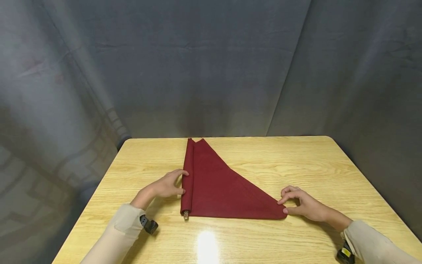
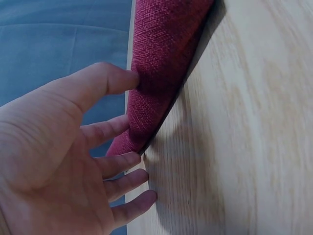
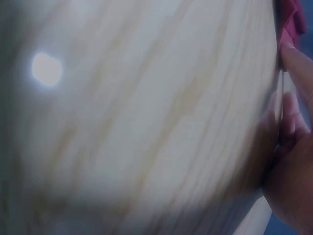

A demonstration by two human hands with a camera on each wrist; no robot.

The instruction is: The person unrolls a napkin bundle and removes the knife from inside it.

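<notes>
Reaching in from the lower left, the left hand (image 1: pixel 166 186) lies beside the rolled edge (image 1: pixel 188 176) of a dark red cloth (image 1: pixel 221 189) on a pale wooden table (image 1: pixel 329 172). Forearm angles up and inward, cream sleeve (image 1: pixel 120 223) to the wrist, a small black device (image 1: pixel 149 224) strapped there. Fingers straight and loosely spread; thumb and index fingertip touch the side of the roll, nothing curled round it. Left wrist view confirms: thumb (image 2: pixel 105 81) pressed into the red weave, other fingers fanned just above the tabletop.

Cloth sits mid-table, folded to a triangle. Long left side is rolled into a tight tube running front to back; a small pale end (image 1: pixel 186 215) shows at the near opening of the tube, too small to identify. Flat part tapers rightward to a point (image 1: pixel 280 214) near the front edge.

Right hand (image 1: pixel 304 205) rests at that point, forearm coming in from the lower right, sleeve also cream. Thumb and forefinger are bent toward the tip of the cloth and appear to pinch it; remaining fingers curl loosely. Right wrist view is blurred: only wood grain, a light glare, and a sliver of red by the fingers.

Grey drapery (image 1: pixel 211 66) hangs behind the table.
</notes>
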